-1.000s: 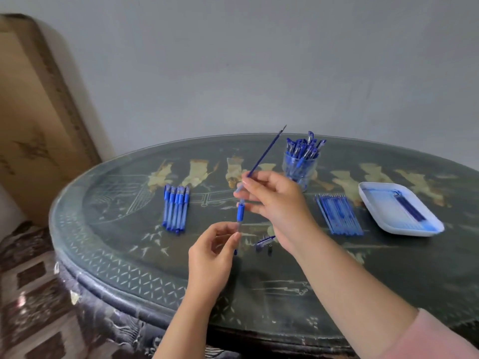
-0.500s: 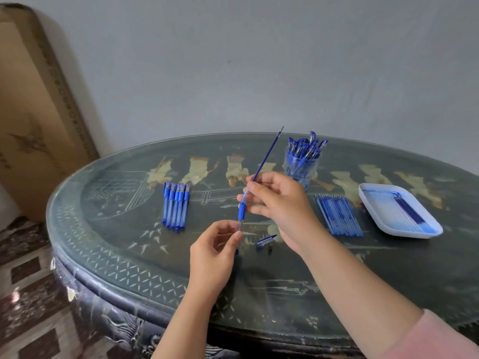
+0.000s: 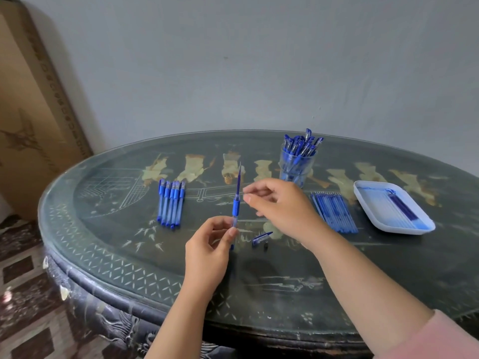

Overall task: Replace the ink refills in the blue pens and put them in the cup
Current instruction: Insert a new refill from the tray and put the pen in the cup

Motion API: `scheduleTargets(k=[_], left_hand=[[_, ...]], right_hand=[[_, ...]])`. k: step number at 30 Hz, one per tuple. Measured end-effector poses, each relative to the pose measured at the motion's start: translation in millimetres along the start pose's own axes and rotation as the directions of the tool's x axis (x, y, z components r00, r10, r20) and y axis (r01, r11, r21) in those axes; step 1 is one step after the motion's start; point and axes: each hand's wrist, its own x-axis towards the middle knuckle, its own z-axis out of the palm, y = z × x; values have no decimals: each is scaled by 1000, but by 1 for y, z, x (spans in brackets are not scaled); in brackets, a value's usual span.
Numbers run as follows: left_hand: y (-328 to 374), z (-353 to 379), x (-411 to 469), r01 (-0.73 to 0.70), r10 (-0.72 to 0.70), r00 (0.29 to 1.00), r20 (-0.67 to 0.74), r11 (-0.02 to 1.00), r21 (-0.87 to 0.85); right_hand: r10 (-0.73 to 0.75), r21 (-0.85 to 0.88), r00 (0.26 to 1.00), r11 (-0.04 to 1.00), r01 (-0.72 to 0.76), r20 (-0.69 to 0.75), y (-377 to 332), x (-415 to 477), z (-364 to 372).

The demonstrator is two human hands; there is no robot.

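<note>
Your left hand [image 3: 207, 252] pinches the clear blue-gripped pen barrel [image 3: 236, 207], whose thin blue ink refill [image 3: 239, 180] has straightened and sunk deeper. Your right hand [image 3: 282, 208], at three o'clock, hangs loose and empty; press the refill straight down.

Pen barrel [image 3: 236, 207] held upright over table [image 3: 103, 229], pinched low down by L hand [image 3: 207, 244]; refill [image 3: 239, 177] seen sticking out of top end. R hand [image 3: 280, 206] just beside refill, fingertips blurred, nothing seen held. Pen cap [image 3: 262, 238] and small dark piece [image 3: 265, 247] laid on table nr R wrist. Row of blue pens [image 3: 171, 203] laid to L; loose refills [image 3: 334, 212] to R, white tray [image 3: 394, 229] beyond. Cup [image 3: 296, 164] packed w/ pens at back.
</note>
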Motion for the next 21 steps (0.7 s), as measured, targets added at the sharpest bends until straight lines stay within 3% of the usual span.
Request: scheduleTargets(k=[6,15,17,21], left_hand=[[1,1,0,-1,1,1000,4,1000,11],[3,1,-1,-7,7,1000,15,1000,27],[2,2,0,-19,18,1000,22,999,26],[1,2,0,-29,28,999,31,999,31]], right_hand=[[280,-335,960,905,-260,12,43,-26,-3],[223,-410,975,889,-205,-2,48,-34,16],[207,-336,977,918,-212,-52,43,-31,11],[189,188,977,968,-168,-99,8,-18,-10]])
